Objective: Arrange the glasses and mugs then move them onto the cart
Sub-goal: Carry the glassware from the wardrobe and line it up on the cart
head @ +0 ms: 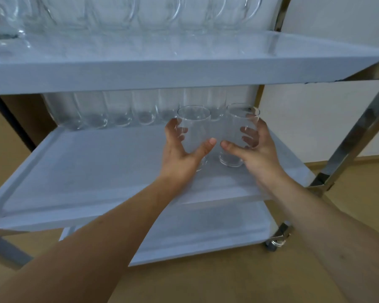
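Both hands grasp tumblers: the left hand (179,154) wraps its fingers and thumb round the left glass (194,132), and the right hand (255,149) does likewise with the right glass (242,132). The two glasses stand upright, side by side and close together, over the middle shelf (85,171) of the cart (356,132), toward its 2 o'clock quarter; whether their bases already rest on the shelf cannot be told. At 12 o'clock from the hands, a row of glasses (118,110) lines the back edge of that shelf. On the top shelf (184,71), a row of mugs (140,12) with handles stands along the back. The bottom shelf (206,232) shows below.

Judged step: setting this pair down in front of the back row. To do it well, keep each glass vertical, lower until the base seats flat, and hold the pair slightly apart so the walls do not knock. Slide them toward 12 o'clock only gently, stopping short of the back row. Release by opening thumbs first, then draw the hands back toward 6 o'clock, low enough to pass under the top shelf.
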A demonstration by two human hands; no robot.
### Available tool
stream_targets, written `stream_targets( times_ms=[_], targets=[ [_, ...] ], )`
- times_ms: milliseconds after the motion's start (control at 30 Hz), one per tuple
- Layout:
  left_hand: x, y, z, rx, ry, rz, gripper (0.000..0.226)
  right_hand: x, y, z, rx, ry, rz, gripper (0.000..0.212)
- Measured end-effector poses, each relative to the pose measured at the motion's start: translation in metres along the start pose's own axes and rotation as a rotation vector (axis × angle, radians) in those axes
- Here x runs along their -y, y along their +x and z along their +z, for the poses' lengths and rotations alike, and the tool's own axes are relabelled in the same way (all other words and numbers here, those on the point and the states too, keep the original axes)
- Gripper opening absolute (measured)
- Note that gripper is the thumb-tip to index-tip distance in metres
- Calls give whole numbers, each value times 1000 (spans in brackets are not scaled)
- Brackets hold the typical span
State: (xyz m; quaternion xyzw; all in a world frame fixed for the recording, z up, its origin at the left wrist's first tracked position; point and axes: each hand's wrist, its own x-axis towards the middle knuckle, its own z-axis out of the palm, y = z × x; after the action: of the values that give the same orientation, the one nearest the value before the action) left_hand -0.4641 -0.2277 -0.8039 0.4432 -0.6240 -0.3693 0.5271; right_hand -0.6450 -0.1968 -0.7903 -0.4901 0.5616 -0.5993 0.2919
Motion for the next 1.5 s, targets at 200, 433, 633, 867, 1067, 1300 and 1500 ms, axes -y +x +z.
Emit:
stream_targets(
  times_ms=[200, 433, 633, 867, 1067, 1300, 1500],
  targets=[
    [6, 32, 30, 54, 38, 33, 95, -22, 18, -30, 117, -276, -4, 111],
    [27, 41, 30, 182, -3, 29, 112, -35, 66, -24, -74, -386, 7, 97],
    [37, 46, 30, 225, 5, 53, 121, -53, 132, -10, -152, -490, 17, 92],
    [39, 46, 23, 253, 14, 71, 118, -57, 180, 4, -163, -667, 62, 88],
    [41, 46, 26, 224, 56, 76, 120, -72, 187, 12, -201, -791, 54, 74],
    [39, 45, 25, 195, 93, 57, 122, -74, 187, 14, -209, -849, 108, 73],
    [37, 42, 23, 186, 133, 70, 121, -66, 175, 9, -155, -883, 130, 43]
  ],
)
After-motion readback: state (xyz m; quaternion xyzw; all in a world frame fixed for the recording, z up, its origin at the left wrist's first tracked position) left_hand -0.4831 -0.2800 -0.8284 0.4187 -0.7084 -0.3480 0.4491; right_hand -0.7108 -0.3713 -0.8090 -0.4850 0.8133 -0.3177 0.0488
